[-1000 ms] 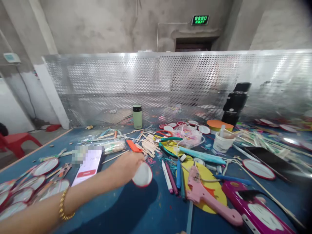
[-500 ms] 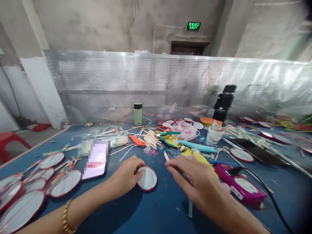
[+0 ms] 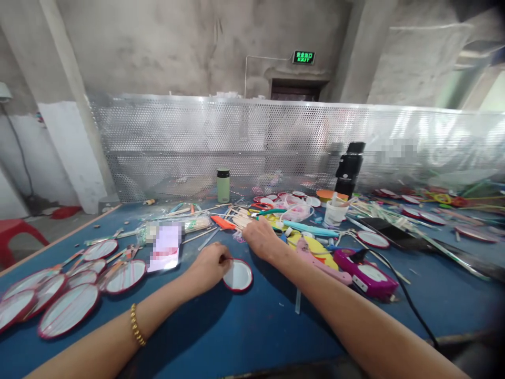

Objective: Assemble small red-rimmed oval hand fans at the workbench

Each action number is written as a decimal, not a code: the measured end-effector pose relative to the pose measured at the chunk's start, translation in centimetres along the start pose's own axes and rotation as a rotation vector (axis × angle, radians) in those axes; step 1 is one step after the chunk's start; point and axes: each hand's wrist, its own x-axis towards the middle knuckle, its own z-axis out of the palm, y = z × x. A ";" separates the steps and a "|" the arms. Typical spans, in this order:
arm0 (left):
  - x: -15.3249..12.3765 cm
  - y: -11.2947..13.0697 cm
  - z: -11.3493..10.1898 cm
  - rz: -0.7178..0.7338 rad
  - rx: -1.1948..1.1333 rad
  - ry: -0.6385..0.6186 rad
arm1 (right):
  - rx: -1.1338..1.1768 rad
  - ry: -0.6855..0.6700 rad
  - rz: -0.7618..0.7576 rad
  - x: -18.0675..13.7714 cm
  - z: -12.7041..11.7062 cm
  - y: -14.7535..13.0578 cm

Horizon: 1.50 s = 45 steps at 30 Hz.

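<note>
My left hand [image 3: 209, 265] rests on the blue table [image 3: 244, 331], its fingers curled on the left rim of a small round white disc with a red edge [image 3: 238, 275]. My right hand [image 3: 260, 239] has reached past the disc to the heap of wooden sticks [image 3: 240, 219] and coloured bits; its fingers are bent down into the clutter and I cannot see what they hold. A gold bracelet [image 3: 135, 325] is on my left wrist.
Several red-rimmed round fans [image 3: 69, 310] lie at the left beside a phone [image 3: 164, 246]. A pink glue gun [image 3: 315, 258], a magenta case [image 3: 365, 273], a white cup [image 3: 335, 212], a green bottle [image 3: 223, 185] and a black device [image 3: 349, 167] stand before a perforated metal screen [image 3: 276, 137].
My right hand came into view and moved forward past the disc to the stick pile. My left hand set the disc flat on the table and stays on its rim.
</note>
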 end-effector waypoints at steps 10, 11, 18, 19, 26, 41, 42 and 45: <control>-0.4 -0.8 0.0 0.106 -0.066 0.001 | 0.090 0.056 -0.031 1.0 2.3 -0.2; -0.4 -0.9 0.1 0.107 -0.086 -0.003 | 0.122 0.064 -0.023 0.9 2.3 -0.1; 0.1 -1.1 -1.0 0.012 -0.366 0.084 | 0.716 0.162 -0.076 -0.3 0.6 0.6; 0.1 -0.8 -1.1 0.022 -0.425 0.080 | 0.905 0.168 -0.099 -0.5 0.5 0.5; -0.5 0.6 -1.0 -0.001 -0.834 -0.016 | 1.427 0.176 -0.145 -1.4 0.0 -0.7; -0.4 -0.2 -2.0 -0.050 -0.765 -0.063 | 1.239 0.329 -0.069 -1.0 1.1 -1.3; -0.4 -0.4 -2.1 -0.051 -0.666 -0.108 | 1.219 0.335 -0.053 -1.0 1.0 -1.3; -0.6 -1.0 -2.3 -0.044 -0.289 -0.183 | 1.124 0.323 0.016 -1.2 0.5 -1.1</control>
